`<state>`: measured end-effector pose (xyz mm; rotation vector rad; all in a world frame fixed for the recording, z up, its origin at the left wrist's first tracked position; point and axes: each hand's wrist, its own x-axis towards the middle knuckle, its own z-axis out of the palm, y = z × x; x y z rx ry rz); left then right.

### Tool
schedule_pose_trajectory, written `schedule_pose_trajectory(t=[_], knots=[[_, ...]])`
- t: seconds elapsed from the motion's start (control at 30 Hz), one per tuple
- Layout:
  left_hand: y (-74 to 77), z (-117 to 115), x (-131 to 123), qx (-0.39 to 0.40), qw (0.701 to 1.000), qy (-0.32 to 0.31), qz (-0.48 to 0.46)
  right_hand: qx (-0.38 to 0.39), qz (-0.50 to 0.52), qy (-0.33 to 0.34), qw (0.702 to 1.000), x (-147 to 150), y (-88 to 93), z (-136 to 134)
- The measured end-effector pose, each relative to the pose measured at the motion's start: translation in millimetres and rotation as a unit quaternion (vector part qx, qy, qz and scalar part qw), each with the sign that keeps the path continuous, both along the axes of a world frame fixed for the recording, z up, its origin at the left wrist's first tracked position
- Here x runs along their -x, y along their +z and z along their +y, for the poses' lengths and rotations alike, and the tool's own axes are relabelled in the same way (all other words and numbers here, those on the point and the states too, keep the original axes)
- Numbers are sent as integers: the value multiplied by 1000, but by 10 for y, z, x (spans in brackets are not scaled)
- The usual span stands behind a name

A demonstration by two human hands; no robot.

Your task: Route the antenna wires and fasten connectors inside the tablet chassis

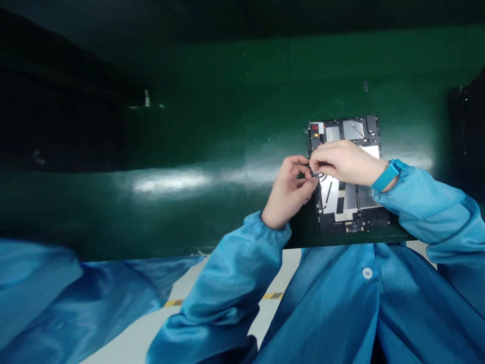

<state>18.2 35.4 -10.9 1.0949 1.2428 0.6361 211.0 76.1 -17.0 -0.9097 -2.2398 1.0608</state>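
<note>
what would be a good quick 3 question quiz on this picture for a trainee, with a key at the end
1. Multiple choice: on which side does the blue wristband show?
A) the person's left
B) the person's right
C) both
2. True or false: the fingertips of the left hand and the right hand are close together near one edge of the opened device.
3. Fill in the colour: the opened device lies on a dark ...... work surface.

Key:
1. B
2. True
3. green
</note>
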Motion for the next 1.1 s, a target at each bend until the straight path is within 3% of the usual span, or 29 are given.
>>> schedule_pose_trajectory(t=[0.3,0.57,0.83,1.1], knots=[[27,22,-13,8,1000,-6,7,7,-26,-16,999,20,21,2],[84,79,-73,27,999,10,40,-67,-32,-79,994,13,-67,29],[57,264,-47,8,996,-30,80,-45,-55,-84,994,33,-57,76],[66,292,-54,12,995,-45,90,-38,-50,-86,994,52,-48,71]])
